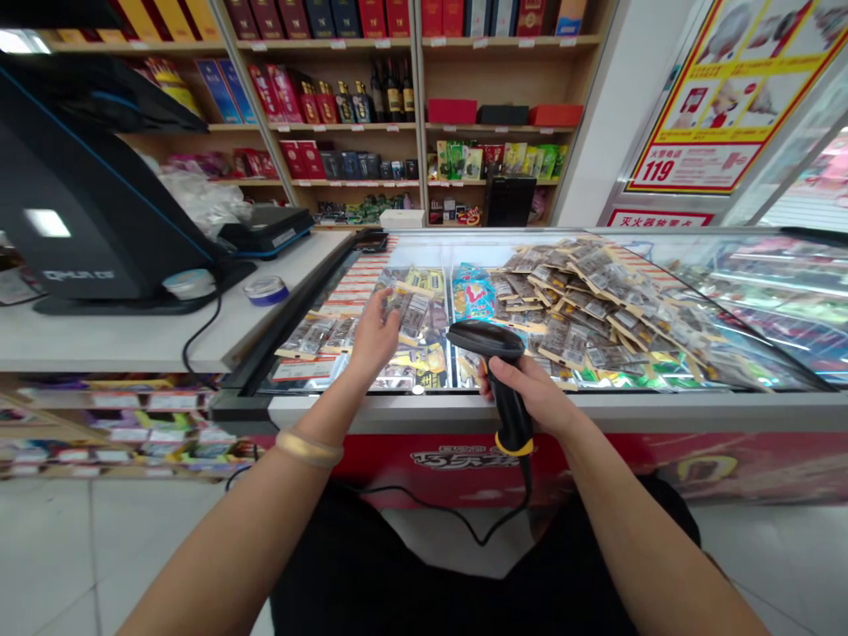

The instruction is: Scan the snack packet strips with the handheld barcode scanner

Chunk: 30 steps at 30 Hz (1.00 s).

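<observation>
My left hand (376, 340), with a gold bangle at its wrist, grips a flat snack packet (415, 313) by its left edge. This packet has a tan border and a dark see-through front, and is held over the glass top of the chest freezer (596, 406). My right hand (530, 389) is wrapped round the handle of a black and yellow barcode scanner (487, 339), whose head points left toward the packet. A black cable (437, 505) hangs from the scanner's handle. To the right lies a large heap of similar packets (583, 291); a smaller group (314, 336) lies left of my left hand.
A counter (265, 265) on the left bears a black checkout terminal (99, 194), a scale (268, 231) and a roll of tape (266, 291). Shelves (337, 42) of boxes and bottles stand behind the freezer. A red and yellow poster (735, 97) hangs at the right.
</observation>
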{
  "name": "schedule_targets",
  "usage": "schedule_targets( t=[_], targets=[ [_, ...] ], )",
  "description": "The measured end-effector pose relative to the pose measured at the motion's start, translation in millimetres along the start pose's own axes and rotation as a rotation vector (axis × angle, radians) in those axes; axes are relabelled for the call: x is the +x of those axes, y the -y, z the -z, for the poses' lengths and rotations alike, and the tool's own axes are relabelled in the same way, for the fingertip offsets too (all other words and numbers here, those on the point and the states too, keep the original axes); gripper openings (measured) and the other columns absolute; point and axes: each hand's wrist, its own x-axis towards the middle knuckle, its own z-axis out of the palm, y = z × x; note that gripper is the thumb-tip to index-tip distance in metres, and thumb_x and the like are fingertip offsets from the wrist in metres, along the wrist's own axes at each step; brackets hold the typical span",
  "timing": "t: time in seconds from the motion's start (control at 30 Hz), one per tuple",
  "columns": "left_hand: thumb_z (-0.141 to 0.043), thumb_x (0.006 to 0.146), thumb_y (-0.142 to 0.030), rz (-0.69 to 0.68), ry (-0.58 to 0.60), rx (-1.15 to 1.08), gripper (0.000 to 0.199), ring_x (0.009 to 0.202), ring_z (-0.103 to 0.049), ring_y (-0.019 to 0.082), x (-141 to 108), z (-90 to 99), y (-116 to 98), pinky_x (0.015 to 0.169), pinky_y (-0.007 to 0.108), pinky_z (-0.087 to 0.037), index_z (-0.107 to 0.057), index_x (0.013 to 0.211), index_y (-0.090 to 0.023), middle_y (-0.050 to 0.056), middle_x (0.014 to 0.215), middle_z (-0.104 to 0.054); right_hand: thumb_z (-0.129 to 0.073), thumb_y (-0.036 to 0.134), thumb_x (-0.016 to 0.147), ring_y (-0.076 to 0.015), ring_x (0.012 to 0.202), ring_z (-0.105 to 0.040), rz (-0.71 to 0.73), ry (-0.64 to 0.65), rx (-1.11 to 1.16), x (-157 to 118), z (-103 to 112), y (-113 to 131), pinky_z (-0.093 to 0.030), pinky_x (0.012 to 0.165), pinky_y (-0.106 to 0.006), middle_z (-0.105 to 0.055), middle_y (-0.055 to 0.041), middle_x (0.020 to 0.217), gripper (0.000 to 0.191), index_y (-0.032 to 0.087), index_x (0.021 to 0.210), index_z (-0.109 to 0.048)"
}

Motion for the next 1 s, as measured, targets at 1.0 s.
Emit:
schedule_targets(
  t=[1.0],
  targets=[
    [-0.049,0.087,-0.032,-0.299,0.251,0.441,0.041,0.114,-0.058,0.030,-20.0,-13.0,-39.1,0.104,0.043,-0.042,-0.066,0.121,-0.016,0.015,0.120,-0.065,-0.070,0.066,0.073,-0.0171,0.066,-0.059,0.109,-0.131,-0.006,-16.6,26.6,23.1,-0.050,0.068,-0.031,-0.063,-0.0040,0.069,0.049,0.018,0.077,-0.067]
  ],
)
